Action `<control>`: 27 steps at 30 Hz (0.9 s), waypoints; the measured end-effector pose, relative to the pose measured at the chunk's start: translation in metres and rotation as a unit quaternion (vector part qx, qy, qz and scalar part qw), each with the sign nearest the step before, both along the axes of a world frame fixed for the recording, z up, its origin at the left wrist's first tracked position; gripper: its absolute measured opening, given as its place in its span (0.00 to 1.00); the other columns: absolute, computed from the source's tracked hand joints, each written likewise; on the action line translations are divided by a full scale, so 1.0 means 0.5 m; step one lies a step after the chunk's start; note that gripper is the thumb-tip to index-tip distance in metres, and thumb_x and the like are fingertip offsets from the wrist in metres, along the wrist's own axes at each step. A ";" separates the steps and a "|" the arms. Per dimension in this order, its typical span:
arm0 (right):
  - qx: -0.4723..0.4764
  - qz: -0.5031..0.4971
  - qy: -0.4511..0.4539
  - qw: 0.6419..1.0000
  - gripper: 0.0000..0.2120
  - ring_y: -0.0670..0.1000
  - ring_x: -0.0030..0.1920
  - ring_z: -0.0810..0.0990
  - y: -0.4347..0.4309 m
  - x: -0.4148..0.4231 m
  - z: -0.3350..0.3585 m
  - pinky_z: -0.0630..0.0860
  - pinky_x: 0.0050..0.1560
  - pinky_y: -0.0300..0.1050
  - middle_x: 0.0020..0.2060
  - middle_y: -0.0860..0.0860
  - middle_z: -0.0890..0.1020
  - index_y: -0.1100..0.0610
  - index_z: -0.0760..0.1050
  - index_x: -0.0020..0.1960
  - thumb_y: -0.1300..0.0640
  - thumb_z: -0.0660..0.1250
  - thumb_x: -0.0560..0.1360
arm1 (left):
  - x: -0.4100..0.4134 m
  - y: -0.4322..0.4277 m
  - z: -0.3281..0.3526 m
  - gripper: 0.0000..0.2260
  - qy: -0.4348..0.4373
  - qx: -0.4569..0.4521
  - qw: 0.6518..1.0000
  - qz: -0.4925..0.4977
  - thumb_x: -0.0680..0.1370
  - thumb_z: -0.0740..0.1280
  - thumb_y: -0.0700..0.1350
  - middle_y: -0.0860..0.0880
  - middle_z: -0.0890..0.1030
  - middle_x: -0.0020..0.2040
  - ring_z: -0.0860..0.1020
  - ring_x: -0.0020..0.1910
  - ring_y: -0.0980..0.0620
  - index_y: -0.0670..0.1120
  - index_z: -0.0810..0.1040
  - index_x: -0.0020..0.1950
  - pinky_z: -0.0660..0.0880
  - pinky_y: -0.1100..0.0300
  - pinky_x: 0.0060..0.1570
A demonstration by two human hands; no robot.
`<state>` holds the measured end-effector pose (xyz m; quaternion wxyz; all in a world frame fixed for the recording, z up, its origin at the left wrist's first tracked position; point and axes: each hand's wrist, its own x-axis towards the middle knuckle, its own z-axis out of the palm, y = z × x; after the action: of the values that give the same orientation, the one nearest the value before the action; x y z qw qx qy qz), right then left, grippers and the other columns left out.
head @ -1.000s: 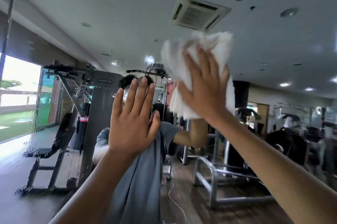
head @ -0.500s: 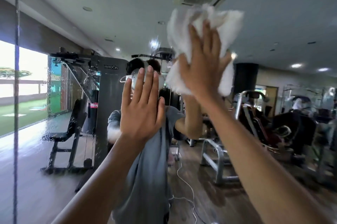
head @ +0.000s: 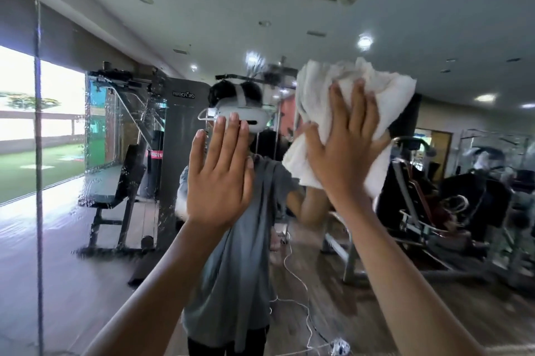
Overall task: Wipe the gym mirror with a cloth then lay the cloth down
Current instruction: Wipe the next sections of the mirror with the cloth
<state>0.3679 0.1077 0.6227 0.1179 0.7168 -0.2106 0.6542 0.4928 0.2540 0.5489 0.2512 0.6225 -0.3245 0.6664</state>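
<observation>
Your spread right hand [head: 344,158] pressed the cloth [head: 318,95] to the mirror [head: 202,22], left hand [head: 220,176] flat beside; bare glass ran left to the seam [head: 36,124].

The cloth [head: 327,86] is half hidden behind the right hand [head: 344,158]; reflected machines [head: 463,210] blur.

Left hand [head: 220,179] raised, flat; right hand [head: 344,158] raised higher, fingers [head: 358,112] splayed.

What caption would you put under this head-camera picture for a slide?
A right hand presses a white cloth against the gym mirror while the open left hand is raised flat beside it.
</observation>
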 end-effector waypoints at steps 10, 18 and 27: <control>-0.246 0.005 0.175 0.953 0.37 0.55 0.77 0.61 -0.041 -0.043 -0.277 0.65 0.62 0.65 0.78 0.53 0.61 0.45 0.61 0.77 0.39 0.64 0.70 | 0.001 0.025 -0.156 0.25 0.039 0.034 0.999 -0.014 0.83 0.56 0.46 0.41 0.60 0.80 0.58 0.80 0.41 0.39 0.62 0.79 0.57 0.39 0.76; 0.043 0.037 -0.053 0.997 0.31 0.54 0.77 0.57 -0.007 -0.004 -0.107 0.49 0.67 0.54 0.79 0.53 0.61 0.47 0.64 0.77 0.41 0.60 0.76 | -0.003 0.017 -0.158 0.25 0.044 0.024 0.999 0.011 0.83 0.57 0.46 0.41 0.60 0.80 0.58 0.80 0.42 0.39 0.62 0.79 0.56 0.40 0.77; -0.262 0.008 0.203 0.943 0.36 0.52 0.80 0.52 -0.030 -0.038 -0.379 0.61 0.65 0.63 0.79 0.51 0.60 0.43 0.61 0.77 0.37 0.63 0.71 | 0.002 0.036 -0.223 0.26 0.041 0.054 0.998 -0.016 0.82 0.55 0.46 0.41 0.60 0.80 0.57 0.80 0.41 0.39 0.62 0.79 0.56 0.39 0.76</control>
<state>0.3491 0.0927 0.4329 0.3362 0.7801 0.0025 0.5276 0.4940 0.2720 0.4372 0.2404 0.6568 -0.3595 0.6177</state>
